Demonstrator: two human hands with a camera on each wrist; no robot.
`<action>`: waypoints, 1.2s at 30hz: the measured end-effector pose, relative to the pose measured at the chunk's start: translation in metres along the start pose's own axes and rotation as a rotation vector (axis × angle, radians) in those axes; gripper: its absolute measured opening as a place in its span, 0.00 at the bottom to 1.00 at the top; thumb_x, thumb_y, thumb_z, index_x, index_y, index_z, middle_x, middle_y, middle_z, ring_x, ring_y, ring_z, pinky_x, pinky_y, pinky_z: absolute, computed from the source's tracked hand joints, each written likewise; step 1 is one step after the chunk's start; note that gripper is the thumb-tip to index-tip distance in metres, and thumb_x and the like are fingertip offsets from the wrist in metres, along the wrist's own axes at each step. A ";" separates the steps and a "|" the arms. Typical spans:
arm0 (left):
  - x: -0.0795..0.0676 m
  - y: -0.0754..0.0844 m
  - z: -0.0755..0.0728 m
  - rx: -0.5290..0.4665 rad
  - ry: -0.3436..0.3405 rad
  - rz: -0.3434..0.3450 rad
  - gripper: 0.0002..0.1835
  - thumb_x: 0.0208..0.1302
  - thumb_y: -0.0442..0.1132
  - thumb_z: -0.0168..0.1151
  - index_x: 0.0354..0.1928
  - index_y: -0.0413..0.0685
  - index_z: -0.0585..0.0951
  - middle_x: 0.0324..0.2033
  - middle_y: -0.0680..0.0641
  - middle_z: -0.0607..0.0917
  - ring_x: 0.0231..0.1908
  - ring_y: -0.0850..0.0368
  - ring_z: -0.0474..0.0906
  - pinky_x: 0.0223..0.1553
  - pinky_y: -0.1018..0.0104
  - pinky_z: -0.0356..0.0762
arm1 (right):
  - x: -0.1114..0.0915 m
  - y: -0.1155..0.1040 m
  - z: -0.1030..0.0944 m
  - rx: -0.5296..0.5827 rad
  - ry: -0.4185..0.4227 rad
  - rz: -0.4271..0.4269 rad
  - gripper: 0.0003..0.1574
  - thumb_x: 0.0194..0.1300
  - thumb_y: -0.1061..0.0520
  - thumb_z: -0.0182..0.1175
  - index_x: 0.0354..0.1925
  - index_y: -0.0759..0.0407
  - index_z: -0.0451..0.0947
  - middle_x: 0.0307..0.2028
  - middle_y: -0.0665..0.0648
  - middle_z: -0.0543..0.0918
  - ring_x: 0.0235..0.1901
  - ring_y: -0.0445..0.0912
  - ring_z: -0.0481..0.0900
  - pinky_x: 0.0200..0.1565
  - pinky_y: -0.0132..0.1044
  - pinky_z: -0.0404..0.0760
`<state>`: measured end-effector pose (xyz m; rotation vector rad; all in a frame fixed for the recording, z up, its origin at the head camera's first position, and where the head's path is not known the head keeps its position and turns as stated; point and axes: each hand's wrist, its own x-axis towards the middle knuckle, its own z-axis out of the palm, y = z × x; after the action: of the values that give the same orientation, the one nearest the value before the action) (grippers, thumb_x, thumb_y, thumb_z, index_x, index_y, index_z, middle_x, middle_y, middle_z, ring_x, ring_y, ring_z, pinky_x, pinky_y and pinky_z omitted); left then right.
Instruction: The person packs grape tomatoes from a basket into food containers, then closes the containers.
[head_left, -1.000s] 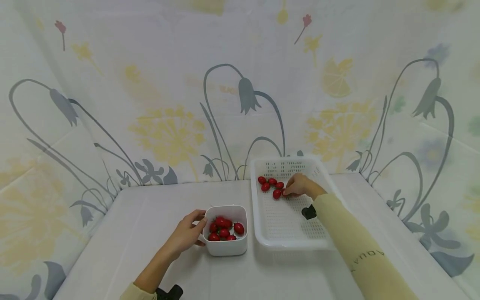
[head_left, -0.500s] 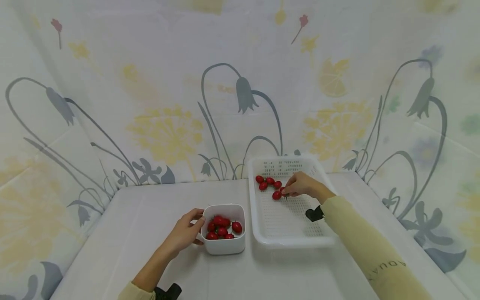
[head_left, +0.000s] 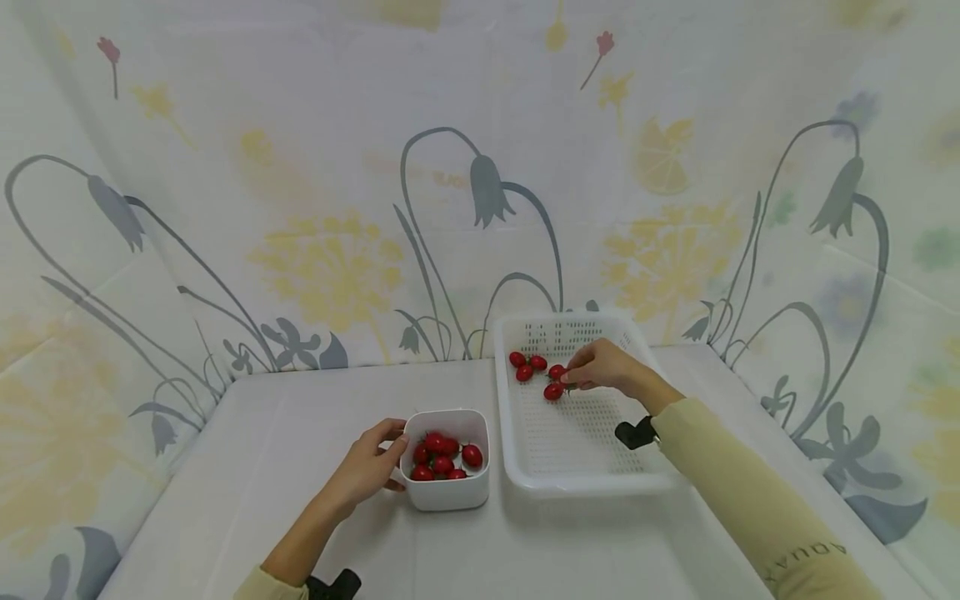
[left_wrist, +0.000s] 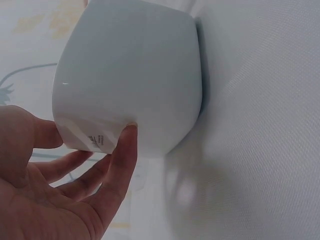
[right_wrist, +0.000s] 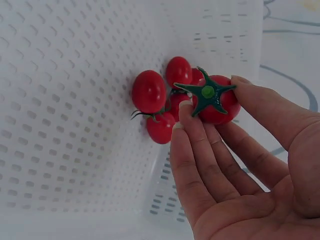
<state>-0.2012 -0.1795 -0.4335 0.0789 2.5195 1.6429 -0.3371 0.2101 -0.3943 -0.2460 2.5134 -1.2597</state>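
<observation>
In the head view my right hand [head_left: 606,367] is over the white perforated basket [head_left: 510,458], pinching a cherry tomato [right_wrist: 220,107] between thumb and fingers. Its green star-shaped stem end faces the right wrist camera. Several other cherry tomatoes [right_wrist: 149,91] lie clustered on the basket floor close to the fingertips. To the left, my left hand [head_left: 367,462] holds the side of a small white square container [head_left: 450,497]. Its thumb is at the rim and its fingertips lie on the outer wall. Inside that container sit several red cherry tomatoes [head_left: 442,465].
The container stands on a white cloth-covered table [head_left: 300,433], just left of the basket. Behind them rises a pale curtain [head_left: 345,167] printed with grey and yellow flowers. The basket's far end is close to that curtain.
My right hand has taken a cherry tomato from the cluster and shifted slightly, its wrist turning. My left hand stays at the container. The whole head view has drifted a little.
</observation>
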 end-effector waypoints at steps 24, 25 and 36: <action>-0.001 0.001 0.000 0.010 0.004 -0.003 0.18 0.78 0.38 0.52 0.65 0.40 0.75 0.60 0.36 0.79 0.41 0.49 0.83 0.31 0.55 0.89 | -0.032 -0.034 0.008 0.119 -0.069 -0.098 0.20 0.67 0.56 0.69 0.51 0.70 0.82 0.46 0.61 0.86 0.43 0.52 0.87 0.55 0.46 0.85; -0.001 0.001 0.000 0.011 0.004 -0.003 0.18 0.78 0.38 0.52 0.65 0.40 0.75 0.60 0.36 0.79 0.41 0.49 0.83 0.31 0.55 0.89 | -0.034 -0.035 0.009 0.118 -0.072 -0.102 0.20 0.67 0.56 0.69 0.51 0.70 0.83 0.46 0.61 0.86 0.44 0.53 0.87 0.55 0.46 0.85; 0.000 0.000 0.000 0.014 0.001 -0.006 0.18 0.78 0.38 0.52 0.65 0.40 0.75 0.60 0.36 0.79 0.40 0.51 0.82 0.31 0.55 0.89 | -0.046 -0.054 0.022 0.120 -0.079 -0.139 0.18 0.66 0.57 0.69 0.48 0.70 0.82 0.43 0.60 0.87 0.39 0.47 0.87 0.51 0.42 0.87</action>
<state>-0.2012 -0.1793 -0.4333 0.0714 2.5300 1.6236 -0.2859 0.1748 -0.3542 -0.4400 2.3795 -1.4192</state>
